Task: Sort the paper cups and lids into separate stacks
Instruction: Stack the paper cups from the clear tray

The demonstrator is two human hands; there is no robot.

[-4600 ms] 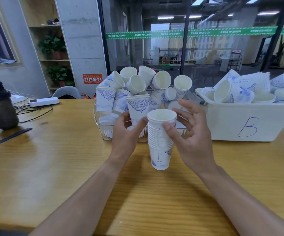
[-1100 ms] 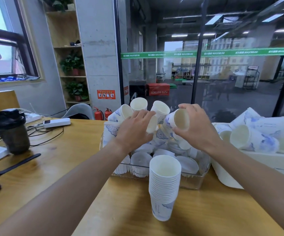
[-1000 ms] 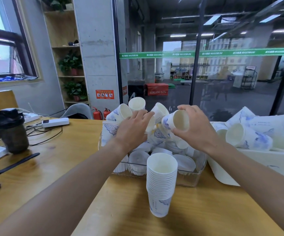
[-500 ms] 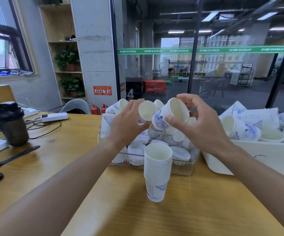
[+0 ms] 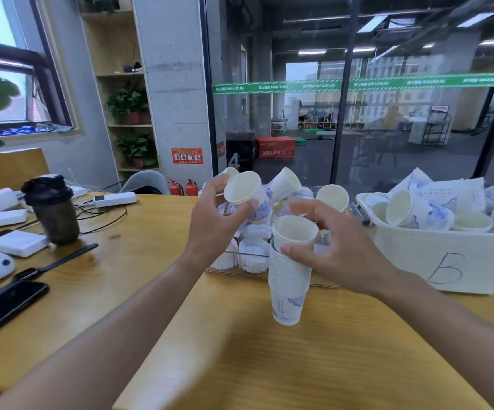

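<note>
A tall stack of nested white paper cups with blue print stands on the wooden table. My right hand grips the top cup at the stack's mouth. My left hand holds another paper cup tilted, mouth toward me, above the clear tray. That tray holds several loose cups and white lids.
A white bin marked "B" full of cups sits at the right. On the left lie a dark shaker bottle, a phone, a black strap, a power strip and cables. A glass wall stands behind the table.
Both hands lifted a cup each from the tray pile. My right hand came down and set its cup onto the stack; my left hand pulled back with its cup still raised.
</note>
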